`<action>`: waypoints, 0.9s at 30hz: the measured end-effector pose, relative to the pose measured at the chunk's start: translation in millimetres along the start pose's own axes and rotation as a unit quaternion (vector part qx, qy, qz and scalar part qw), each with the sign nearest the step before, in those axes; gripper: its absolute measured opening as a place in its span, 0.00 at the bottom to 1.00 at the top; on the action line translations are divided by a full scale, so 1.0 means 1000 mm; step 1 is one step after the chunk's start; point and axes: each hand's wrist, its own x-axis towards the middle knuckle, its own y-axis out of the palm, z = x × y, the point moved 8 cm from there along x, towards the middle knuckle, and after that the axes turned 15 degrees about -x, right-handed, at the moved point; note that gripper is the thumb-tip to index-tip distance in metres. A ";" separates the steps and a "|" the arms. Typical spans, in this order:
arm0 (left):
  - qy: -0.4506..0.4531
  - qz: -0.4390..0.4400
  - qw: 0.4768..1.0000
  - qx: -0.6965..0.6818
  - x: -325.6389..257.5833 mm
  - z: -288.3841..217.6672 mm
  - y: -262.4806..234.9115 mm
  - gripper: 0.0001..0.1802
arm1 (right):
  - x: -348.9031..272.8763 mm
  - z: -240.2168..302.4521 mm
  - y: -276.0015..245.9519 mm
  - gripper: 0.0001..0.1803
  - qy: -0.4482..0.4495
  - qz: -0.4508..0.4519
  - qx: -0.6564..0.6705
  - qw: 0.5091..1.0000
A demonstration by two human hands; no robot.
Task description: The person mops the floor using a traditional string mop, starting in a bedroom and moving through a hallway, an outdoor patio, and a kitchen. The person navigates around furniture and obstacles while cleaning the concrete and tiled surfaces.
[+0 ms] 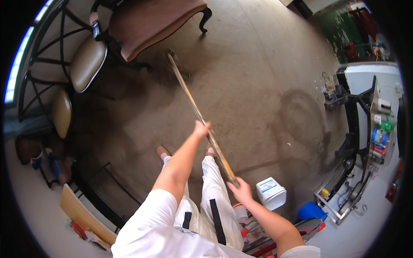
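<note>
A long, worn wooden pole [188, 91] slants across the middle of the view, with my two hands wrapped around it. My left hand [202, 129] grips it about midway. Lower down, my right hand [241, 191] is closed around the near end. At the far end, a dark, smeared head [168, 69] rests low by the floor beside the pink upholstered chair [152, 26]. Blur hides whether that head is a broom or a mop.
Padded chairs [88, 63] with dark frames line the left side. A white plastic tub [271, 193] and a blue bucket [312, 211] are at the lower right. Metal frames [353, 120] and a cluttered shelf [380, 137] stand along the right. Dark stains mark the concrete floor [249, 94].
</note>
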 end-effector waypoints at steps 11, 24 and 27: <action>0.083 -0.046 0.993 0.070 0.034 -0.156 -0.033 0.25 | 0.305 0.187 0.076 0.10 -0.005 0.214 0.498 0.841; -0.116 0.111 0.986 0.043 -0.105 0.150 0.164 0.14 | -0.006 -0.196 0.017 0.15 0.168 0.282 0.569 0.754; -0.211 0.234 0.939 0.139 -0.203 0.240 0.182 0.12 | -0.144 -0.231 0.007 0.14 0.252 0.244 0.595 0.723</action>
